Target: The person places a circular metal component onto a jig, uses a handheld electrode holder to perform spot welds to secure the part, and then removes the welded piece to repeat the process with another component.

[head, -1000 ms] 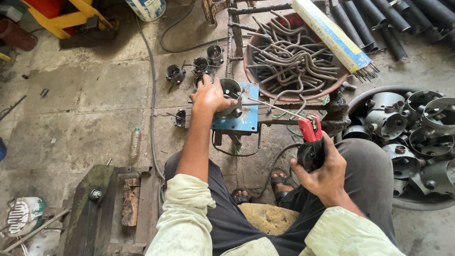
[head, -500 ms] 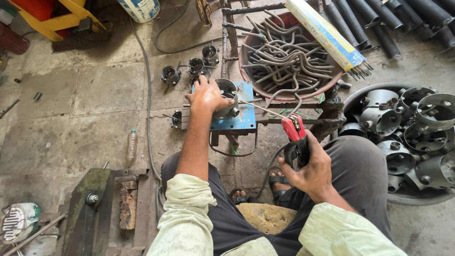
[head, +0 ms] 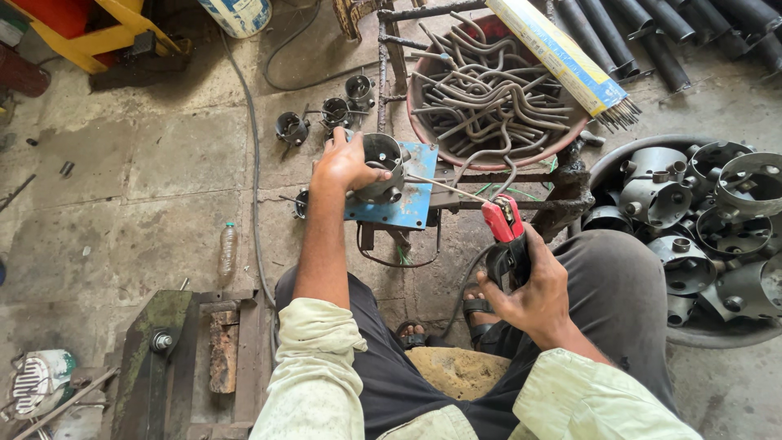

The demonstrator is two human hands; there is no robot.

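My left hand (head: pixel 344 165) grips a round grey metal ring part (head: pixel 383 165) that sits on a small blue plate stand (head: pixel 411 204). My right hand (head: pixel 529 293) is closed around a red and black welding electrode holder (head: pixel 505 224). A thin welding rod (head: pixel 444 187) runs from the holder up and left, its tip close to the ring part. A black cable drops from the holder between my knees.
A reddish tub of bent metal rods (head: pixel 489 106) stands behind the stand, with a yellow and blue pack of electrodes (head: pixel 562 53) laid across it. A tub of several grey ring parts (head: pixel 700 212) is at right. Three finished rings (head: pixel 326 114) lie on the concrete floor; a green metal block (head: pixel 155 358) is at lower left.
The view has shifted slightly. My right hand has brought the electrode holder up and toward the ring part; my left hand stays on the part.
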